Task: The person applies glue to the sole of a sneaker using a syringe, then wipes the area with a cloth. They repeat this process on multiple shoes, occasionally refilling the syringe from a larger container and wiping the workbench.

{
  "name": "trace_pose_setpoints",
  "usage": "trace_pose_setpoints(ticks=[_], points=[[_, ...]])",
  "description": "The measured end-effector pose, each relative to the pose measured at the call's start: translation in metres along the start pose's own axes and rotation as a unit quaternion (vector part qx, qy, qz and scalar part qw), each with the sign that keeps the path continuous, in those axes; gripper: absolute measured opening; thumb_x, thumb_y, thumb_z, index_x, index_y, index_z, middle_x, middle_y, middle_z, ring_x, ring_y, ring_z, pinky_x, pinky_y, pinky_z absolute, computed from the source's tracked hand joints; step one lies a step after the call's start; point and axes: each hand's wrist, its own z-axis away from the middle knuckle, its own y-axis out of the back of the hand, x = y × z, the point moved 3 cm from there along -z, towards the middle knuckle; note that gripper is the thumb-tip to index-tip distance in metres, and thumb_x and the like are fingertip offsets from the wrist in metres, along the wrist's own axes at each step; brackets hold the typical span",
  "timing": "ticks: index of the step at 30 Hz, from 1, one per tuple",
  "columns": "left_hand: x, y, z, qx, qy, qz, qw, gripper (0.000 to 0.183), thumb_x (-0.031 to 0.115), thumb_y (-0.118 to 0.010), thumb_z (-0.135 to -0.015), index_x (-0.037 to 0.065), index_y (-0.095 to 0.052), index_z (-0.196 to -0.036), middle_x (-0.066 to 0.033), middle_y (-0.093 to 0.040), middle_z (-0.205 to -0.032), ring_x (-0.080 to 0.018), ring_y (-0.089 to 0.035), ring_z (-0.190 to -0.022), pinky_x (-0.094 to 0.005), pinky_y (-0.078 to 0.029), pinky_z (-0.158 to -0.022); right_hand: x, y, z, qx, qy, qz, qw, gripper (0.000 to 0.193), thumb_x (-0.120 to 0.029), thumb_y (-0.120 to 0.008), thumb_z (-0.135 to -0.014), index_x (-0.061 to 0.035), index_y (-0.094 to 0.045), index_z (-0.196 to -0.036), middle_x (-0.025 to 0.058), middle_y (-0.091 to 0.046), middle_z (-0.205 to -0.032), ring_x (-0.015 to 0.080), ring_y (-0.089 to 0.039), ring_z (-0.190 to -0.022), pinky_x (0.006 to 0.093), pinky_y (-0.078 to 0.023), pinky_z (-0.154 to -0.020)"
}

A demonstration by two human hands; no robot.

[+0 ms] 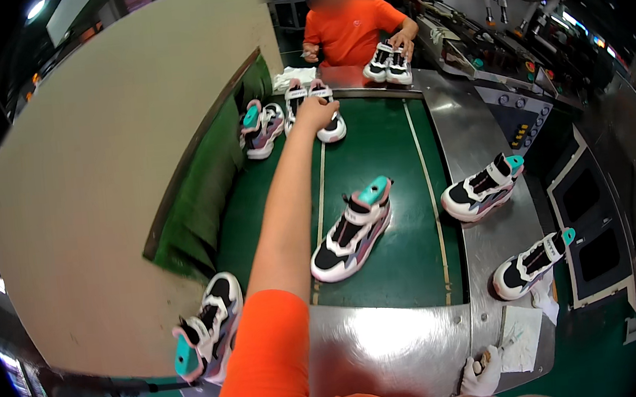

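My left hand (315, 114), bare, stretches to the far end of the green belt (374, 147). Its fingers are closed at the top of a black-and-white sneaker (332, 130), one of a pair side by side. Another sneaker (258, 131) with a teal insert stands just left of them. Under my forearm's right side, a sneaker (352, 233) with a teal insert sits mid-belt. My right hand (482, 374), in a white glove, is low at the right, closed round a slim brush-like tool (509, 341) beside a white sheet (523, 338).
Two sneakers (483, 190) (531, 266) stand on the right metal ledge (472, 130); another sneaker (212, 327) is near left. A beige panel (130, 155) with a green curtain (201, 179) borders the belt. Across, a person (352, 31) in orange touches a sneaker pair (388, 64).
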Motion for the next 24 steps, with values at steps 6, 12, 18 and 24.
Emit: trace_pose_setpoints(ticks=[6, 12, 18, 24], points=[[0.039, -0.08, -0.07, -0.142, 0.143, 0.141, 0.969, 0.061, 0.044, -0.065, -0.085, 0.003, -0.057, -0.128, -0.0152, -0.059, -0.121, -0.0296, -0.058, -0.104, -0.0509, -0.05, -0.084, 0.009, -0.009, -0.004, 0.024, 0.081, 0.125, 0.989, 0.058, -0.004, -0.071, -0.072, 0.0019, -0.049, -0.125, 0.0198, -0.055, -0.108, 0.0325, -0.057, -0.095, 0.0394, -0.048, -0.086], [0.086, -0.152, -0.117, -0.146, 0.132, 0.239, 0.951, 0.06, 0.041, -0.064, -0.086, 0.001, -0.054, -0.129, -0.0178, -0.056, -0.125, -0.0335, -0.055, -0.113, -0.0544, -0.046, -0.091, -0.012, -0.01, -0.01, -0.02, 0.079, 0.166, 0.983, 0.056, -0.006, -0.069, -0.079, 0.0036, -0.044, -0.128, 0.0222, -0.052, -0.116, 0.0325, -0.056, -0.104, 0.0392, -0.049, -0.09], [0.075, -0.208, -0.12, -0.139, 0.13, 0.237, 0.953, 0.067, 0.037, -0.065, -0.086, -0.004, -0.045, -0.135, -0.0198, -0.052, -0.132, -0.0373, -0.051, -0.12, -0.0559, -0.045, -0.095, -0.035, -0.002, -0.007, -0.066, 0.271, 0.322, 0.904, 0.056, -0.008, -0.067, -0.084, 0.0053, -0.04, -0.131, 0.0242, -0.05, -0.122, 0.0321, -0.055, -0.111, 0.0392, -0.051, -0.092], [0.063, -0.222, -0.123, -0.133, 0.112, 0.173, 0.97, 0.072, 0.036, -0.066, -0.086, -0.004, -0.038, -0.139, -0.0222, -0.047, -0.137, -0.0357, -0.052, -0.12, -0.0537, -0.047, -0.093, -0.032, -0.001, -0.009, -0.072, 0.116, 0.244, 0.96, 0.055, -0.008, -0.068, -0.084, 0.0065, -0.041, -0.13, 0.0237, -0.053, -0.117, 0.0316, -0.057, -0.106, 0.0396, -0.053, -0.088]])
